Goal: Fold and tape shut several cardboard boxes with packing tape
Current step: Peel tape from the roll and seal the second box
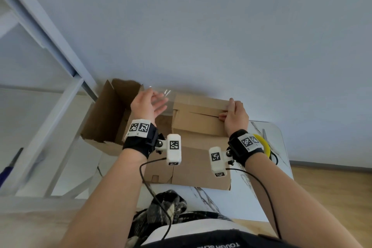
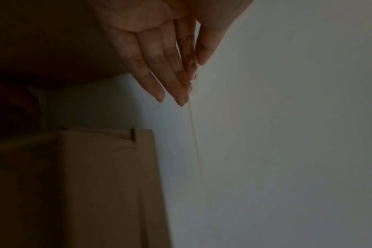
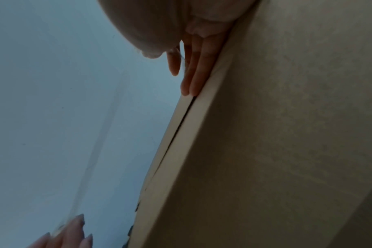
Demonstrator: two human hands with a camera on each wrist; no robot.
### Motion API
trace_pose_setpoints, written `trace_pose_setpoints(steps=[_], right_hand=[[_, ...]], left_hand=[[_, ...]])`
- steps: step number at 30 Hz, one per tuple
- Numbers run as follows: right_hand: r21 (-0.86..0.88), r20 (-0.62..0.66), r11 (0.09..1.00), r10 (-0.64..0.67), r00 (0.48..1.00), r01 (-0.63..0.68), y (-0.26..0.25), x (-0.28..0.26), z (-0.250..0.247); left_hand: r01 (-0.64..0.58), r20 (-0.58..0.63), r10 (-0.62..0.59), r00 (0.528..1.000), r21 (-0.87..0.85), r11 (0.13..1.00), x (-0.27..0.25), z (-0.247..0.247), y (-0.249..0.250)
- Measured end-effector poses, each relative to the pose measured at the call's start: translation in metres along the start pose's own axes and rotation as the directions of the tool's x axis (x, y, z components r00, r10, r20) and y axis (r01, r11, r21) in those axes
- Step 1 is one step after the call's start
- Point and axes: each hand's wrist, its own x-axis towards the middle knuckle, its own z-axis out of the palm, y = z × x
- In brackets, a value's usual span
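Observation:
A brown cardboard box (image 1: 199, 121) with its flaps folded shut stands on the table; it also shows as the box (image 2: 96, 184) and the box (image 3: 287, 134) in the wrist views. A clear tape strip (image 1: 166, 94) hangs in the air just above its top, stretched from hand to hand. My left hand (image 1: 150, 104) is raised beyond the box's left end and pinches the tape strip (image 2: 193, 134) between thumb and straight fingers (image 2: 172, 80). At the box's right end my right hand (image 1: 234, 115) lies with straight fingers (image 3: 193, 78) against the top edge, where the tape's other end is.
An open empty box (image 1: 108, 115) stands at the left against the wall. Flattened cardboard (image 1: 193, 169) lies under the folded box on the white marble table (image 1: 241, 199). A yellow tape roll (image 1: 264, 146) sits behind my right wrist. A white frame (image 1: 60, 119) stands at the left.

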Motion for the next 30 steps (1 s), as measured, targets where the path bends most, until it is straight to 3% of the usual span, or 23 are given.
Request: trace_pose_setpoints(steps=[11, 21, 30], right_hand=[[0.202, -0.104, 0.979, 0.06, 0.993, -0.038, -0.005, -0.007, -0.003], [0.292, -0.178, 0.956, 0.084, 0.98, -0.029, -0.004, -0.01, -0.003], [0.297, -0.184, 0.954, 0.091, 0.979, -0.033, -0.008, -0.009, -0.003]], left_hand=[[-0.072, -0.087, 0.111, 0.99, 0.37, 0.926, 0.005, -0.011, -0.035], [0.017, -0.05, 0.003, 0.999, 0.385, 0.923, 0.003, -0.007, -0.056], [0.005, -0.037, 0.013, 0.999, 0.449, 0.894, 0.004, -0.005, -0.056]])
